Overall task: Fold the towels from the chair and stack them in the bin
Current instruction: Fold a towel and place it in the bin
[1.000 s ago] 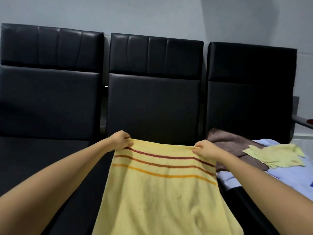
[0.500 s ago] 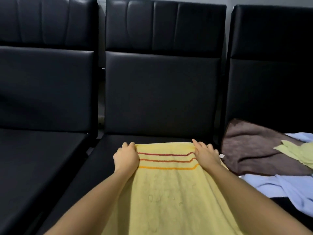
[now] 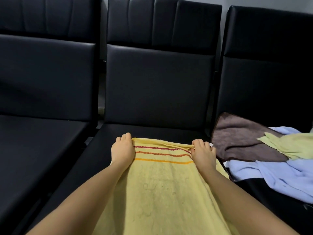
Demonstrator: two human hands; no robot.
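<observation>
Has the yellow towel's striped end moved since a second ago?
Yes. The yellow towel dropped: its striped end, earlier up against the middle backrest, now lies on the seat.

On yellow towel (image 3: 160, 192) 3 thin stripes (image 3: 162, 154) are running across the far end: dark red, red-orange, orange. The rest is showing plain pale yellow. All chairs (image 3: 159, 85) are showing glossy black. The brown towel (image 3: 240, 141) is showing dull brown with darker edging, green towel (image 3: 291, 146) pale yellow-green, blue towel (image 3: 279, 175) plain light blue. The wall (image 3: 271, 1) is reading grey-white.
</observation>
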